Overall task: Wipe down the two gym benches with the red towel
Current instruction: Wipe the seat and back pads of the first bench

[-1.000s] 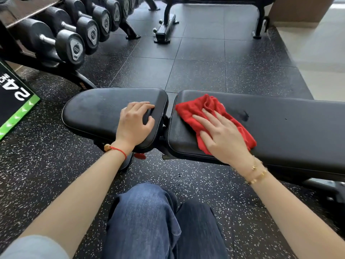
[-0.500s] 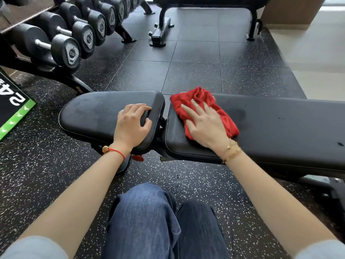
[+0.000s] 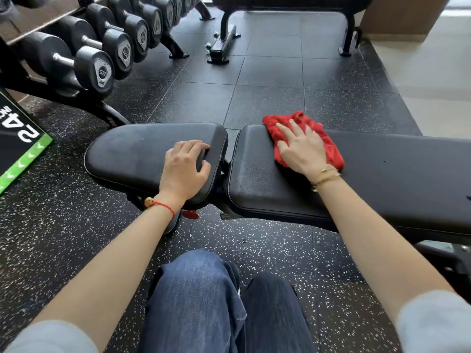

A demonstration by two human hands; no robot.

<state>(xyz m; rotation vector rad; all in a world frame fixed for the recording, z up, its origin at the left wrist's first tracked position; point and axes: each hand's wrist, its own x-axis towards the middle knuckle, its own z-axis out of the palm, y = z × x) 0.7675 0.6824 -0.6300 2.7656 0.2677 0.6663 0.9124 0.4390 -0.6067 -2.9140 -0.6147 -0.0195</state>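
Note:
A black padded gym bench lies across the view in front of my knees, with a short seat pad point(image 3: 132, 154) at left and a long back pad point(image 3: 397, 174) at right. The red towel point(image 3: 328, 146) is crumpled on the far left part of the long pad, and my right hand point(image 3: 300, 146) presses flat on it with fingers spread. On the right end of the seat pad rests my left hand point(image 3: 186, 166), fingers curled over the pad's edge. A second black bench point(image 3: 224, 44) stands at the far top of the view.
A rack of black dumbbells point(image 3: 102, 70) runs along the upper left. A black and green mat point(image 3: 17, 146) lies at the left edge. Speckled rubber floor tiles point(image 3: 267, 98) stretch between the two benches, and a pale floor point(image 3: 433, 80) begins at the right.
My right hand has slid the red towel away from me, from the near left part of the long pad to its far edge. My left hand has stayed on the seat pad.

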